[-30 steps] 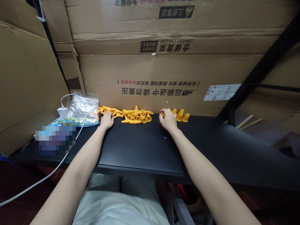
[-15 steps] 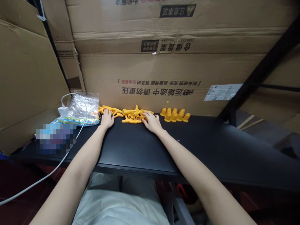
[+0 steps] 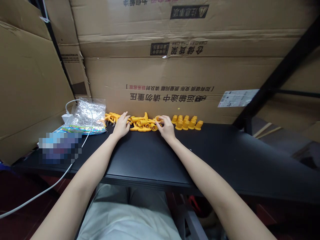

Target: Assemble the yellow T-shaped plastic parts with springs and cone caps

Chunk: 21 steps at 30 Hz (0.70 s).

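Note:
My right hand has its thumb and fingers closed on a yellow cup-shaped plastic piece, its round opening facing me. A pile of yellow plastic parts, some hollow and some branched, lies just left of that hand. My left hand is open, fingers stretched forward at the pile's left side, and partly covers the parts there. Branched yellow pieces with small dark bits below them lie to its left. Right of my right hand stand several yellow cups in rows.
A clear plastic bag with a colourful edge and a white charger with its cable occupy the left of the black tabletop. Cardboard walls the back. A black metal post stands at right.
My left hand has shifted right, away from the branched pieces and nearer the pile. My right hand has taken hold of a yellow cup-shaped piece and moved slightly right.

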### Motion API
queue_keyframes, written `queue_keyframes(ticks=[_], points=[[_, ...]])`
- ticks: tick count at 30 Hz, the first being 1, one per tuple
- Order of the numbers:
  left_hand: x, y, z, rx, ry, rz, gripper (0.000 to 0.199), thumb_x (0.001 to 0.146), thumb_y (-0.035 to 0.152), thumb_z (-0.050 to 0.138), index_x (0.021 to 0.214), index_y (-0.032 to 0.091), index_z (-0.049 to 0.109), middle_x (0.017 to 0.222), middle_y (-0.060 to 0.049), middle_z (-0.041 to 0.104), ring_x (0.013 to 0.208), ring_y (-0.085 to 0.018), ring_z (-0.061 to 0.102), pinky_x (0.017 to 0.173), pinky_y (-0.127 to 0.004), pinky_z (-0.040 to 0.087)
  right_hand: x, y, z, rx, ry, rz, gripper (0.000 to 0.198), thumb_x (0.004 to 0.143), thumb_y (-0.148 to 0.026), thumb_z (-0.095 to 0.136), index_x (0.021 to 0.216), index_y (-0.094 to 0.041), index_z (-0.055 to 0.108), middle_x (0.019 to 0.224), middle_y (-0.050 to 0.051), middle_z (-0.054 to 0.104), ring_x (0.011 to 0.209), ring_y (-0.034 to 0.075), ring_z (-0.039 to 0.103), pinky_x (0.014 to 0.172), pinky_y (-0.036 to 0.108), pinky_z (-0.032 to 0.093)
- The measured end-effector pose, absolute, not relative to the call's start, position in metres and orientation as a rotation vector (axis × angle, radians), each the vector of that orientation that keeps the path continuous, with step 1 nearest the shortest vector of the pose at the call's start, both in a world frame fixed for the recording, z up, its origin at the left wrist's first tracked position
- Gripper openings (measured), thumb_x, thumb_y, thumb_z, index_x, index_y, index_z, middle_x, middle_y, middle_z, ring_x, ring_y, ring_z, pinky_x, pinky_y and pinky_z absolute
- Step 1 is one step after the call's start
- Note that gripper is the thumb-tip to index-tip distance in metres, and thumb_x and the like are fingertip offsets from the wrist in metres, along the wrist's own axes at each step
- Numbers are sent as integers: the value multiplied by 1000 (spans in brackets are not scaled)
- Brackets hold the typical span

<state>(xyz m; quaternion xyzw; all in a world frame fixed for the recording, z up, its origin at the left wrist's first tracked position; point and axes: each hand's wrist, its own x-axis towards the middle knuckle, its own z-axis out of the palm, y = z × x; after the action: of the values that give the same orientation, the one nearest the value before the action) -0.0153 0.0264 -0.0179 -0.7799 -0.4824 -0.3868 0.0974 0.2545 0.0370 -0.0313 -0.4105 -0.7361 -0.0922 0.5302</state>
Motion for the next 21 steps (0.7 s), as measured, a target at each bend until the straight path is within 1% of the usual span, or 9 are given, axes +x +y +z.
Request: queue_keyframes(ticks=[2,3,7,9,13,15,18,21], points=[[-11,22,-15,-2346,-1373,-1144,39,87,15,44,125,13,53,145,-17,44,138,-27,38,113,-49,36,256,35,-27,-941,-1695,-221,25,88,-31,52,108,-18,57,108,15,58,89,24,62,77,41,55],[-9,20,-14,-2362,-1347,-1142,40,87,15,43,126,13,53,145,-17,44,138,-26,38,113,-48,36,256,33,-25,-921,-1678,-244,26,87,-31,53,110,-18,55,108,15,58,91,25,61,78,41,55],[-3,14,-9,-2403,-1252,-1123,46,87,14,43,133,15,48,147,-15,42,137,-26,39,112,-47,36,254,24,-14,-845,-1708,-388,39,85,-23,54,123,-20,50,113,15,56,108,28,56,91,48,51],[-2,12,-7,-2412,-1222,-1108,51,88,15,44,138,18,43,148,-14,41,137,-25,38,111,-48,36,252,19,-9,-800,-1776,-448,41,84,-19,52,125,-22,49,114,14,55,110,28,55,96,51,48],[1,8,-5,-2396,-1230,-1053,56,88,20,49,143,21,38,152,-15,35,140,-29,35,110,-50,36,245,12,-5,-663,-1954,-530,31,81,-12,49,109,-24,52,105,9,57,103,24,58,102,53,44],[0,7,-4,-2400,-1265,-1011,58,88,21,51,144,22,38,152,-15,35,137,-30,38,108,-50,37,239,8,-4,-584,-2038,-549,24,82,-10,45,101,-24,51,102,8,58,101,21,59,103,53,42],[-1,4,-2,-2467,-1305,-970,58,86,19,51,143,24,40,145,-12,45,126,-26,52,104,-44,42,232,3,-2,-569,-2121,-543,19,85,-10,41,93,-23,51,101,8,60,101,21,58,100,51,43],[-2,-1,1,-2564,-1303,-973,62,84,19,51,145,23,37,136,-8,56,116,-21,59,100,-36,46,230,-1,-1,-701,-2160,-504,18,86,-11,39,90,-23,52,104,11,61,102,23,58,92,46,45]])
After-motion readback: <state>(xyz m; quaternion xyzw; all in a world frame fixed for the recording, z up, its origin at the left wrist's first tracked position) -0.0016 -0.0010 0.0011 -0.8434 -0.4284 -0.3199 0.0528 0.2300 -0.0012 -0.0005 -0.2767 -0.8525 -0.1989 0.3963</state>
